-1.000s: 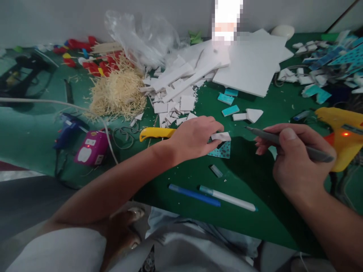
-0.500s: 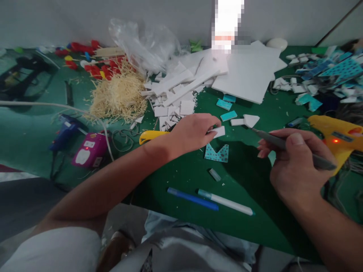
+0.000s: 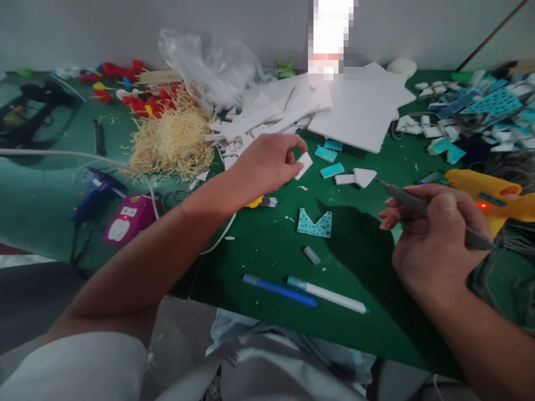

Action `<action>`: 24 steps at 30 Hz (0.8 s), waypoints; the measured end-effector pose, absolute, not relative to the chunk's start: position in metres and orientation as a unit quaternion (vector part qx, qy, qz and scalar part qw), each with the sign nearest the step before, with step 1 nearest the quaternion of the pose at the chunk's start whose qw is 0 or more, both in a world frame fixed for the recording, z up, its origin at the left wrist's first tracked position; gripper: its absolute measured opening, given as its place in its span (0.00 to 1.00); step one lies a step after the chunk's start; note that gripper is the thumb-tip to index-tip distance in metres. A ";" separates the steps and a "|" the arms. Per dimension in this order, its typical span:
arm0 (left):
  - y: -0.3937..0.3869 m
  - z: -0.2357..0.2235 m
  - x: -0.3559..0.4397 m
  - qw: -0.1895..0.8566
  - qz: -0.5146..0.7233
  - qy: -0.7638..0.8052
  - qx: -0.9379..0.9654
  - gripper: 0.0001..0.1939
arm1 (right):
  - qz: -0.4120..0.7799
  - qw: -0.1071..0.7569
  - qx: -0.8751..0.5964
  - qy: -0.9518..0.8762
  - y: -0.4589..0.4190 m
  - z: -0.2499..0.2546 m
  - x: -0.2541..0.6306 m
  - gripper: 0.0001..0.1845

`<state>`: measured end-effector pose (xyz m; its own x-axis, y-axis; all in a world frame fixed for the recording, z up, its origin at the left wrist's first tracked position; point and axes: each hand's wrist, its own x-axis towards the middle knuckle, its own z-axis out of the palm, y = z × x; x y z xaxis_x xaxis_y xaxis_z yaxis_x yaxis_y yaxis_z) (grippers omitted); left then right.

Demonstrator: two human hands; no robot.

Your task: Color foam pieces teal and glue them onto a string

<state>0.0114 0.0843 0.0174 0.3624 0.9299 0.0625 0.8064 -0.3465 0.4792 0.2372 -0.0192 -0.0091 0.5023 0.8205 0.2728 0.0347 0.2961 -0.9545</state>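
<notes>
white piece (image 3: 305, 166) in left hand (image 3: 273, 161) | teal strips (image 3: 332, 170) near | cutter (image 3: 266, 202) partly hidden

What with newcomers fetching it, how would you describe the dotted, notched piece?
On the green table, find the blue pen and white pen. Beyond them and a clear stub lies the turquoise dotted piece. Its V-notch and spots distinguish it from plain turquoise rectangles.

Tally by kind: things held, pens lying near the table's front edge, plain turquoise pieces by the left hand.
Held: 2 (white piece in left hand, grey pen in right hand)
Lying pens: 2 (blue pen, white pen)
Turquoise pieces: 3
Total: 7
</notes>
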 end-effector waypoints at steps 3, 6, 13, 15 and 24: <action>0.096 0.018 0.014 0.167 0.115 0.556 0.806 0.19 | 0.282 0.696 -0.518 -0.409 -0.019 -0.008 0.236 0.14; 0.106 0.019 0.019 0.121 0.076 0.561 0.815 0.14 | 0.272 0.703 -0.517 -0.406 -0.019 -0.009 0.237 0.15; 0.091 0.011 0.070 0.078 0.028 0.358 0.930 0.14 | 0.256 0.706 -0.517 -0.410 -0.018 -0.011 0.238 0.15; 0.088 0.006 0.083 0.046 0.010 0.343 0.938 0.16 | 0.257 0.703 -0.519 -0.414 -0.017 -0.011 0.238 0.15; 0.100 0.004 0.073 0.176 0.123 0.388 0.896 0.21 | 0.275 0.693 -0.519 -0.419 -0.018 -0.011 0.240 0.14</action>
